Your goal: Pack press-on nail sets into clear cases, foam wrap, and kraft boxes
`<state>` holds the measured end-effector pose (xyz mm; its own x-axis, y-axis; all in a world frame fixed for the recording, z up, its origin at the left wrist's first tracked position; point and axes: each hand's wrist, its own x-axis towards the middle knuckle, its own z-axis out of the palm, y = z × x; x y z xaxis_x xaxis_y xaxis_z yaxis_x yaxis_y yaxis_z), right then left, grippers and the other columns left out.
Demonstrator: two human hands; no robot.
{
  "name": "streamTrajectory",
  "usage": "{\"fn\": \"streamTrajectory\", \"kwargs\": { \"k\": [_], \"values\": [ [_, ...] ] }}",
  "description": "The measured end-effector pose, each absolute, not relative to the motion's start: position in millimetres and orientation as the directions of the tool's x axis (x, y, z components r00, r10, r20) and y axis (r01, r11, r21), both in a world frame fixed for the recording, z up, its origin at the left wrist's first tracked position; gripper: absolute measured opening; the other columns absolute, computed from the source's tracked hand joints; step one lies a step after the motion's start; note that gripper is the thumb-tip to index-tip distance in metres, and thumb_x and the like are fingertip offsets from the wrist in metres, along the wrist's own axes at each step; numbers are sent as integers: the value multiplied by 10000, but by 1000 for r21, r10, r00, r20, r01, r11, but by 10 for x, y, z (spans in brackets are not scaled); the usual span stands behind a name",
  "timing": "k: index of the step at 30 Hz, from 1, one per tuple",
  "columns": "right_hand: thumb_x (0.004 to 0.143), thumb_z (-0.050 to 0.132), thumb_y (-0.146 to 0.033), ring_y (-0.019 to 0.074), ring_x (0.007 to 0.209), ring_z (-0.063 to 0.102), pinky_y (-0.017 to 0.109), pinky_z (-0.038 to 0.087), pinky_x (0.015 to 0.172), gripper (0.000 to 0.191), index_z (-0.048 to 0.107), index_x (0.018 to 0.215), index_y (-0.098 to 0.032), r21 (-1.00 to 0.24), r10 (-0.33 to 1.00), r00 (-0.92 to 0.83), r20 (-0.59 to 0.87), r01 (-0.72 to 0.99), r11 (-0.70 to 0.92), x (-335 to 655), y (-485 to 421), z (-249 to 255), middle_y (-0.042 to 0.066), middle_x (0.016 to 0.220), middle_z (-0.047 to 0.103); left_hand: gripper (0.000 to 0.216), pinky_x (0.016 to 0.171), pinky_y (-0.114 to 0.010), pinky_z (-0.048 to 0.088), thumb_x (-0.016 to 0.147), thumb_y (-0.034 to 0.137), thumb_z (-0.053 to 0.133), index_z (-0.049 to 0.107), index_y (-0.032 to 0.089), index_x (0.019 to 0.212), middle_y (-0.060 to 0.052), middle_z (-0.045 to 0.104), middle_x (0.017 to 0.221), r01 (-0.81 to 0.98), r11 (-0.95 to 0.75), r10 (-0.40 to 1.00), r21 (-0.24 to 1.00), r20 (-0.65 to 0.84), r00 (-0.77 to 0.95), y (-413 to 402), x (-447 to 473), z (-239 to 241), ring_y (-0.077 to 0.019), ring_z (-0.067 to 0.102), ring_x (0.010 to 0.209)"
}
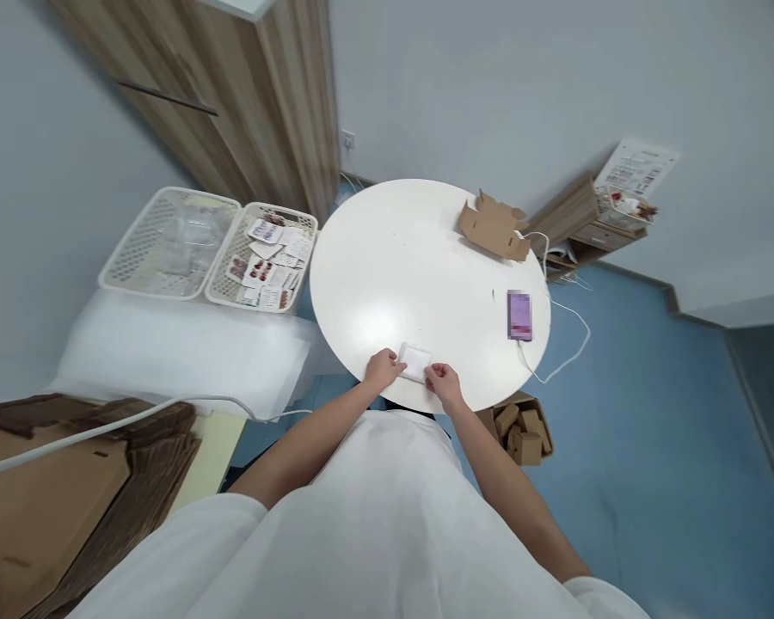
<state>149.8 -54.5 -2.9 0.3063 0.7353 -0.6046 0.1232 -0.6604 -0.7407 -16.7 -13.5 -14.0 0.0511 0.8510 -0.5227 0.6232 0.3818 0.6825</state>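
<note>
A small white square packet (414, 362) lies flat near the front edge of the round white table (419, 245); what is inside it cannot be made out. My left hand (383, 369) pinches its left edge between thumb and fingers. At the opposite edge, my right hand (445, 381) grips the lower right corner with its fingers bent. Both hands rest low, close to the tabletop and to my body. On the far right part of the table sits an unfolded brown cardboard box (495, 227), with a purple-screened phone (519, 315) nearer to me.
A white cable (580, 344) runs from the phone past the table's right edge. Left of the table stand a basket of printed cards (272, 266) and a basket of clear plastic (174, 245). Flat cardboard (45, 507) is stacked lower left; a carton of small boxes (522, 430) stands below right.
</note>
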Motion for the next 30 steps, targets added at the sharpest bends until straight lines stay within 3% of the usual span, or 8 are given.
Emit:
{"fn": "streamTrajectory", "kwargs": {
  "k": [5,11,18,30],
  "values": [
    [579,627,-302,162,739,598,268,500,567,309,524,853,-203,-760,785,225,-578,203,-617,1517,-340,-109,57,893,622,236,670,-252,450,642,312,665,563,193,818,-18,635,785,566,414,864,712,-504,1,-146,-135,-155,-157,600,750],
    [594,594,-271,138,708,592,289,486,670,347,504,924,-212,-811,838,196,-509,218,-543,1631,-166,-160,28,907,607,245,693,-256,470,676,207,621,552,187,911,-31,614,897,504,437,878,745,-474,-60,-130,-10,-170,-120,594,701],
    [627,575,-311,136,670,584,291,460,664,356,471,957,-227,-811,866,145,-478,304,-499,1733,-131,-182,11,902,592,290,759,-294,463,739,247,566,529,164,1015,-76,584,1015,532,487,868,693,-451,-208,-94,203,-142,-122,577,735],
    [664,510,-256,153,748,565,312,469,684,320,474,977,-204,-870,899,-88,-428,311,-384,1316,99,-151,55,987,559,281,750,-283,493,722,156,573,524,169,998,-56,605,947,358,546,822,758,-402,-403,-152,-147,-165,-104,577,745]
  ]
}}
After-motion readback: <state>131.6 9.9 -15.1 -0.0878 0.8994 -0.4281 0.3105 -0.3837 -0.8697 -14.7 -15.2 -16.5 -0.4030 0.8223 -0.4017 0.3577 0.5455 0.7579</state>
